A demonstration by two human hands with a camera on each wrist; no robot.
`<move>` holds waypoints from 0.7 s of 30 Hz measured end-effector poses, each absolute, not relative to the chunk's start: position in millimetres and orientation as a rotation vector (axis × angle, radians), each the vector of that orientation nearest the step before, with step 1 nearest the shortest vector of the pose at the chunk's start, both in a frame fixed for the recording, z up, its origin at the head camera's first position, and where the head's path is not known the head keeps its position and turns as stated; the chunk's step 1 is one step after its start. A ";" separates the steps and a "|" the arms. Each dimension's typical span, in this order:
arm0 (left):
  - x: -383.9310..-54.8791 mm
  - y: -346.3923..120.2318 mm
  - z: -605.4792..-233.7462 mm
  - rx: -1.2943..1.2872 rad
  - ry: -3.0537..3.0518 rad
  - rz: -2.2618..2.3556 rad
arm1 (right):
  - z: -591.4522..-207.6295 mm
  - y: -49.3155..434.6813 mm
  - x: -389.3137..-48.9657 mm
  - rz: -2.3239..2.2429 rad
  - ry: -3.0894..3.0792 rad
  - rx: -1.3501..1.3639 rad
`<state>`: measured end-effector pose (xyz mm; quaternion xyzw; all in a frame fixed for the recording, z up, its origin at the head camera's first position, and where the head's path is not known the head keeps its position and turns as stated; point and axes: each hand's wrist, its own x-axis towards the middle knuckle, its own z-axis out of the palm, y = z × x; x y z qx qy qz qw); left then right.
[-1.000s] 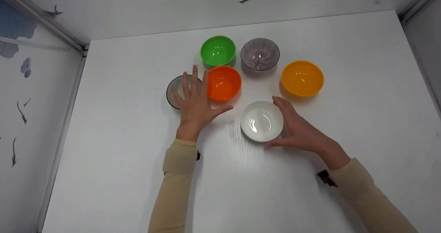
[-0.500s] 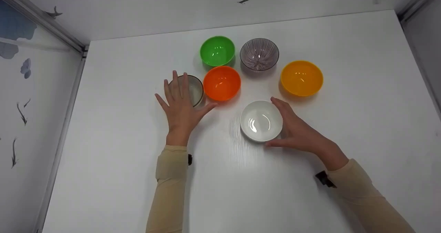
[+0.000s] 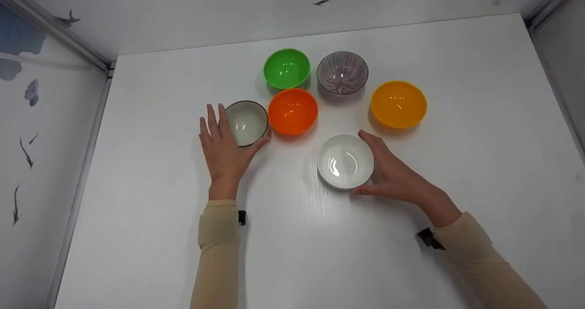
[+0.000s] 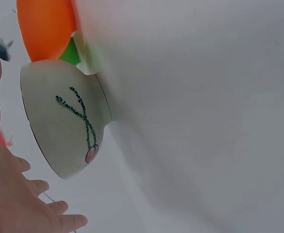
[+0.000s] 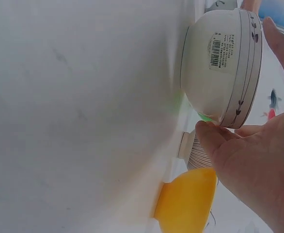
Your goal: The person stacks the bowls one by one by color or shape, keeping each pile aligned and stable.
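In the head view my left hand (image 3: 224,157) is spread over the left side of a pale grey-green bowl (image 3: 249,122) with a dark rim. Its thumb reaches along the near side, its fingers past the far left rim. The left wrist view shows this bowl's painted side (image 4: 59,121), with the straight fingers a little apart from it. My right hand (image 3: 395,174) holds a white bowl (image 3: 346,161) from the right, fingers at the far rim and thumb at the near one. A barcode sticker (image 5: 221,51) is on that bowl's side, in the right wrist view.
An orange bowl (image 3: 293,112) stands right beside the grey-green one. Behind it are a green bowl (image 3: 287,69) and a purple ribbed glass bowl (image 3: 343,73). At the right is a yellow bowl (image 3: 399,105). All stand on a white table (image 3: 292,254) with walls around it.
My left hand has moved left and slightly toward me, from above the grey-green bowl and beside the orange one to the grey-green bowl's left side. The right hand and white bowl have stayed put.
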<state>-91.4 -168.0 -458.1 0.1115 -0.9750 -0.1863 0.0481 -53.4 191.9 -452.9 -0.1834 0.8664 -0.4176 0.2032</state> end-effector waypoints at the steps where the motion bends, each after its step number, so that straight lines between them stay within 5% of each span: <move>1: -91.1 -169.3 -458.9 0.349 -2.975 -0.575 | -453.6 191.8 -53.3 -1.163 2.418 -0.509; 21: -82.0 -180.3 -470.0 0.431 -2.935 -0.847 | -458.4 194.4 -49.5 -1.248 2.411 -0.574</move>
